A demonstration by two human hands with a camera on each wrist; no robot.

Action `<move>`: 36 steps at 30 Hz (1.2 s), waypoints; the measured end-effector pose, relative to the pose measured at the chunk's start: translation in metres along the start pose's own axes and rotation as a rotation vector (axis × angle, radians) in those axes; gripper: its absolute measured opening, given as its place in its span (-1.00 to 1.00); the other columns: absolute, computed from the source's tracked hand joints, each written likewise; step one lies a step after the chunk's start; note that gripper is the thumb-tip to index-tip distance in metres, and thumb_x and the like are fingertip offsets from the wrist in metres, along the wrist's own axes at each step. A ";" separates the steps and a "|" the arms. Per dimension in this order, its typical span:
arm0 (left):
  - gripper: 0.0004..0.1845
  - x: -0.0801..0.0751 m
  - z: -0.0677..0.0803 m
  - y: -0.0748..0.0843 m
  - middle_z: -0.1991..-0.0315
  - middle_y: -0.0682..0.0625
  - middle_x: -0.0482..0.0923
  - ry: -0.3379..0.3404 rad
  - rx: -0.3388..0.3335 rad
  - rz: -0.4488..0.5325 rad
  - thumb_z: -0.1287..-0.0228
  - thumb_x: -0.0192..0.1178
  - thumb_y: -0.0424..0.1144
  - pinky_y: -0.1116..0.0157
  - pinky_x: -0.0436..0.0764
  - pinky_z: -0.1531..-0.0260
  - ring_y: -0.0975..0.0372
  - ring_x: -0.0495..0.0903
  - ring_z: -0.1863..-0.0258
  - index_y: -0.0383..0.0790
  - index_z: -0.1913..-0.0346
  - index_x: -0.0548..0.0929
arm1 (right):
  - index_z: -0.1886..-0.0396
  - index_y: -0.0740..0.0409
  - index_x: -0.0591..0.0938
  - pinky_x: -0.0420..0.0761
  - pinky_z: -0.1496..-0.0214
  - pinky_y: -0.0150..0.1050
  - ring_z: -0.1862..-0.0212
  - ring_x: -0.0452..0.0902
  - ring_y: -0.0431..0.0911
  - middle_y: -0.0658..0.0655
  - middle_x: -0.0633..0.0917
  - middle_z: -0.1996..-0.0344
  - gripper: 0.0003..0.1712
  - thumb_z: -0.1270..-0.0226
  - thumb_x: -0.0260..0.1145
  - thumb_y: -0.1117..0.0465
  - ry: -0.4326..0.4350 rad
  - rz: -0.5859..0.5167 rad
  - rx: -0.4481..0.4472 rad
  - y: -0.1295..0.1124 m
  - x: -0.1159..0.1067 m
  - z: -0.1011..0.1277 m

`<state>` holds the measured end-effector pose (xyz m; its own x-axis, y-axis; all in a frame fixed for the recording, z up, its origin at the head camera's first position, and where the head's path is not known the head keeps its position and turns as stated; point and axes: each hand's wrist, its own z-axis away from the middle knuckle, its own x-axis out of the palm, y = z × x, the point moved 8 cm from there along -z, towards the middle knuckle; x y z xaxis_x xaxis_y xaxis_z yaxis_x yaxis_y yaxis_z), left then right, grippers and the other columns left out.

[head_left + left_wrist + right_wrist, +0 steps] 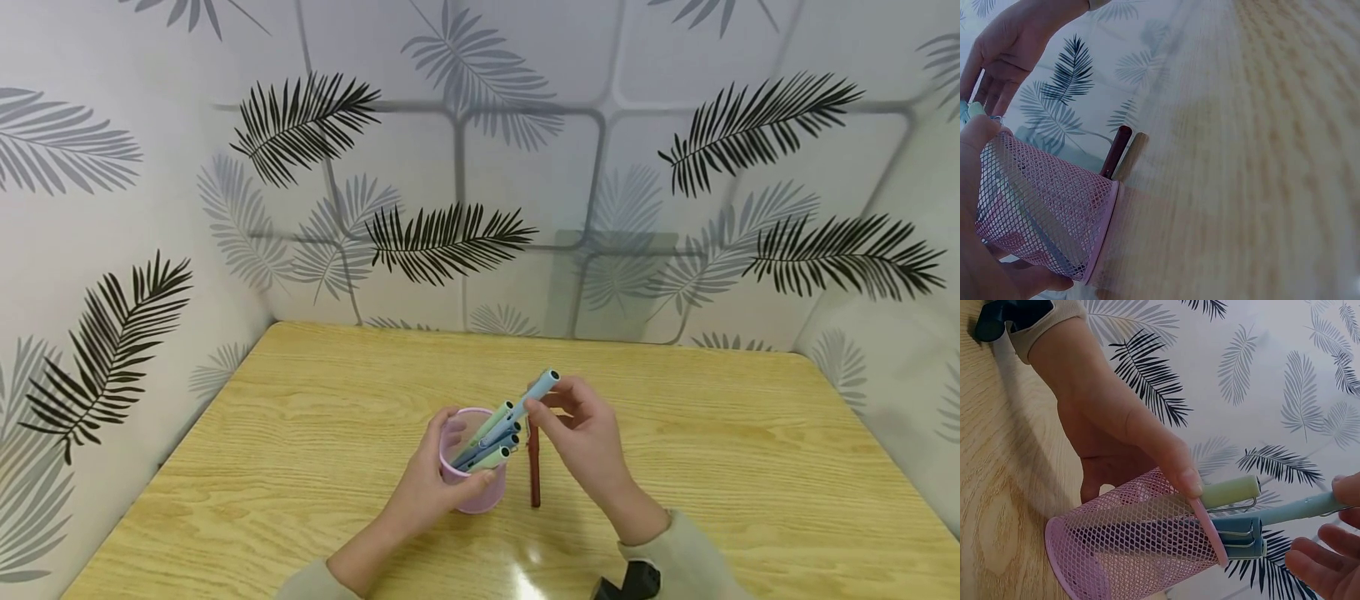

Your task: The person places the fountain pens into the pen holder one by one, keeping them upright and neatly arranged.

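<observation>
Pens are standing slanted in a pink mesh cup at the lower centre of the head frame, their long axes leaning up and to the right. The right hand is pinching the light blue pen near its capped end, that pen lying half out of the cup and pointing to the upper right. The left hand is curling round the cup, thumb on the rim, tilting it toward the right hand. A dark red pen is lying on the wooden table just right of the cup.
</observation>
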<state>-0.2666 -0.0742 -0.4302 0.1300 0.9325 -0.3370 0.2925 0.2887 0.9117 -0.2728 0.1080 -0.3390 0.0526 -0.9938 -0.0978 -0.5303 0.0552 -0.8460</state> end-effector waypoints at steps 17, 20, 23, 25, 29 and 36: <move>-0.03 0.000 -0.001 0.000 -0.27 -0.15 0.25 0.001 0.006 -0.002 0.00 0.40 0.00 0.03 0.42 -0.08 0.00 0.34 -0.18 -0.03 -0.40 0.02 | 0.12 0.20 0.61 0.62 0.25 -0.31 0.15 0.58 -0.05 0.14 0.63 0.18 -0.74 -0.20 0.35 0.23 -0.160 0.277 0.078 0.015 0.006 0.005; -0.04 0.001 0.000 -0.001 -0.27 -0.15 0.25 -0.001 0.007 0.004 -0.01 0.39 0.00 0.02 0.43 -0.07 -0.01 0.35 -0.17 -0.02 -0.39 0.02 | 0.12 0.16 0.61 0.63 0.27 -0.31 0.17 0.58 -0.09 0.09 0.64 0.18 -0.76 -0.21 0.33 0.23 -0.160 0.289 0.092 0.016 0.005 0.006; -0.04 0.001 0.000 -0.001 -0.25 -0.16 0.27 0.002 0.016 0.002 -0.01 0.40 0.00 0.00 0.42 -0.08 -0.02 0.35 -0.18 -0.04 -0.39 0.03 | 0.13 0.11 0.62 0.62 0.27 -0.32 0.17 0.58 -0.12 0.03 0.65 0.18 -0.78 -0.22 0.33 0.20 -0.149 0.301 0.110 0.018 0.002 0.006; -0.03 0.000 0.000 0.000 -0.25 -0.16 0.27 0.006 0.017 0.000 0.01 0.40 0.00 -0.01 0.40 -0.09 -0.02 0.35 -0.18 -0.05 -0.39 0.03 | 0.13 0.10 0.63 0.61 0.27 -0.31 0.18 0.58 -0.12 0.03 0.65 0.18 -0.78 -0.23 0.33 0.19 -0.142 0.300 0.117 0.019 0.001 0.006; -0.02 0.000 0.001 0.001 -0.25 -0.16 0.27 0.009 0.015 0.002 0.03 0.42 -0.02 -0.01 0.39 -0.11 -0.01 0.35 -0.18 -0.06 -0.39 0.04 | 0.14 0.12 0.63 0.61 0.28 -0.25 0.20 0.57 -0.12 0.04 0.66 0.20 -0.79 -0.23 0.32 0.19 -0.129 0.301 0.137 0.023 -0.003 0.007; -0.03 0.000 0.000 0.002 -0.25 -0.16 0.27 0.012 0.017 0.000 0.03 0.42 -0.03 0.00 0.39 -0.11 0.00 0.35 -0.19 -0.05 -0.38 0.06 | 0.15 0.11 0.63 0.59 0.29 -0.28 0.24 0.55 -0.12 0.02 0.66 0.26 -0.78 -0.25 0.31 0.13 -0.121 0.321 0.209 0.039 -0.007 0.005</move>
<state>-0.2660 -0.0738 -0.4281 0.1183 0.9351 -0.3342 0.3088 0.2852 0.9074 -0.2894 0.1179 -0.3738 0.0185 -0.9050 -0.4249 -0.3528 0.3918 -0.8498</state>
